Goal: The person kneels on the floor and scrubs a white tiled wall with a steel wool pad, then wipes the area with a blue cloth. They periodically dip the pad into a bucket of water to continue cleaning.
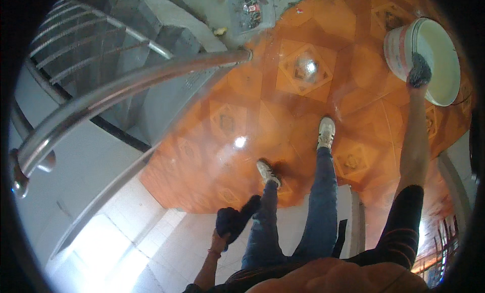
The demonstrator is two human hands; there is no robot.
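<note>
My right hand (420, 71), in a dark grey speckled glove, grips the near rim of a large white plastic bucket (396, 52) at the upper right. The bucket bears reddish print, and its inside looks pale; whether it holds liquid I cannot tell. My right arm is stretched out straight to it. Lower down, beside my left leg, my left hand (226, 221) is in a dark glove. A dark, soft piece, apparently a cloth (250, 206), sticks out from that hand towards my knee. The fingers of the left hand are hard to make out.
Glossy orange patterned flooring (295, 130) lies under my shoes. A curved steel handrail (136, 84) sweeps across the left, above grey stairs (147, 31). A clear plastic container (248, 16) with assorted small items stands at the top. White tiles (125, 236) lie lower left.
</note>
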